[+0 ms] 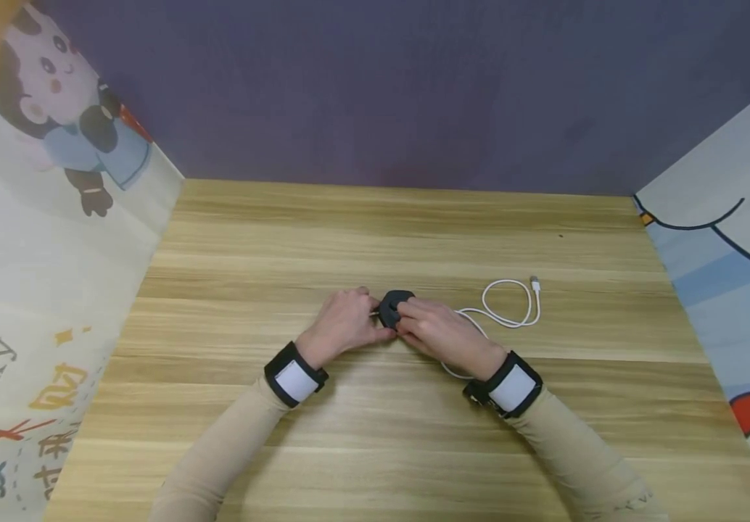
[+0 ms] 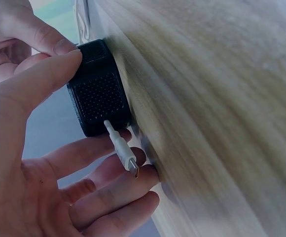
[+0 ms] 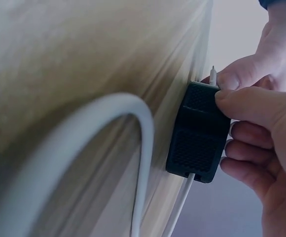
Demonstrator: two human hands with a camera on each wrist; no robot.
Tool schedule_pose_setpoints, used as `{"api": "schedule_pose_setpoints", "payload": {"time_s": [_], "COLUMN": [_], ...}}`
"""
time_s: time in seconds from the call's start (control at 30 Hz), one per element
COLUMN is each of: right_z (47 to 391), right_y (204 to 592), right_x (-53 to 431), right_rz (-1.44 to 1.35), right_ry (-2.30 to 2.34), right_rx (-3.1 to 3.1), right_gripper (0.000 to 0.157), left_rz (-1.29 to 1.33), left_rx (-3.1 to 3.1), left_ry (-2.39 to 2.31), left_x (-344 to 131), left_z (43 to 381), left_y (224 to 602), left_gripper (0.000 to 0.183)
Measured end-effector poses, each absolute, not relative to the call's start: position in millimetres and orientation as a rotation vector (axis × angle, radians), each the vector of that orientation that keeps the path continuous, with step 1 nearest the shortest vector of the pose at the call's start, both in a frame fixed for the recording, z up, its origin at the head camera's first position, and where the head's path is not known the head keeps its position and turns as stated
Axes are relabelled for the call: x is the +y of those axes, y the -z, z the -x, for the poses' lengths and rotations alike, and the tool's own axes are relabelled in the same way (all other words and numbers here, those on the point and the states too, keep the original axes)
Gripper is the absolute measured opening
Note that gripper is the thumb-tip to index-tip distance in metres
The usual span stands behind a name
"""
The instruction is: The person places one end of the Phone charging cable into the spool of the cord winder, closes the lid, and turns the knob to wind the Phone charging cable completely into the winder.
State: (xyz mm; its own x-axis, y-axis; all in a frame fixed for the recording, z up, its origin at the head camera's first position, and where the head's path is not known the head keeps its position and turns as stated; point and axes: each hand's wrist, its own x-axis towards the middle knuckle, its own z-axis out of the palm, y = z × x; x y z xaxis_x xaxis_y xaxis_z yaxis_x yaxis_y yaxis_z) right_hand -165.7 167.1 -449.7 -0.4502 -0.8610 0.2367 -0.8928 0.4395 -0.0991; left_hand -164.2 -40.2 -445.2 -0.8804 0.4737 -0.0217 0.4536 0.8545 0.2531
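A small black cable holder [image 1: 388,310] with dotted, textured sides sits on the wooden table between both hands. My left hand [image 1: 345,322] holds its left side, thumb on top and a fingertip at the lower edge. From the right, my right hand [image 1: 443,333] grips it, the thumb [image 3: 236,102] pressing its upper edge and the other fingers curled behind. A white USB cable [image 1: 511,324] runs through the holder. Its small USB-C plug [image 2: 126,155] sticks out on the left, over the left fingers. The USB-A plug [image 1: 535,285] lies on the table at the right.
Loops of the cable spread over the table [image 1: 362,239] behind and under the right forearm. A dark panel [image 1: 401,94] stands at the far edge. Printed walls flank the left and right sides. Both wrists wear black straps [image 1: 295,375].
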Motion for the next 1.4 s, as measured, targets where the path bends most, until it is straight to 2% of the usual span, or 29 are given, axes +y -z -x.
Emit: {"api": "schedule_pose_setpoints", "payload": {"time_s": [0.57,0.67,0.77,0.97,1.1,1.23,1.4], "right_z": [175,177,179,183,185,187,192], "right_y": [453,453,454,456,459,460,464], "right_x": [174,175,176,179,181,182,181], "right_rz": [-1.491,-1.488,-1.467,-1.38,-1.323,-1.296,-1.325], "right_ry": [-0.684,-0.717,-0.744,-0.753,-0.726,-0.716,-0.716], "right_rx": [-2.573,-2.58,-2.594,-2.683,-2.774,-2.843,-2.882], "right_gripper": [0.008,0.012,0.024,0.062,0.081,0.091,0.093], "left_rz": [-0.749,-0.762,-0.781,-0.797,-0.797,-0.804,-0.835], "left_rx": [2.953,2.946,2.944,2.949,2.945,2.953,2.984], "left_ry": [-0.357,-0.362,-0.361,-0.33,-0.353,-0.364,-0.348], "left_x": [-38,-38,-39,-40,-41,-41,-41], "left_z": [165,165,165,166,166,166,166], "left_y": [446,445,444,444,443,444,447], "left_gripper": [0.055,0.053,0.053,0.054,0.052,0.048,0.042]}}
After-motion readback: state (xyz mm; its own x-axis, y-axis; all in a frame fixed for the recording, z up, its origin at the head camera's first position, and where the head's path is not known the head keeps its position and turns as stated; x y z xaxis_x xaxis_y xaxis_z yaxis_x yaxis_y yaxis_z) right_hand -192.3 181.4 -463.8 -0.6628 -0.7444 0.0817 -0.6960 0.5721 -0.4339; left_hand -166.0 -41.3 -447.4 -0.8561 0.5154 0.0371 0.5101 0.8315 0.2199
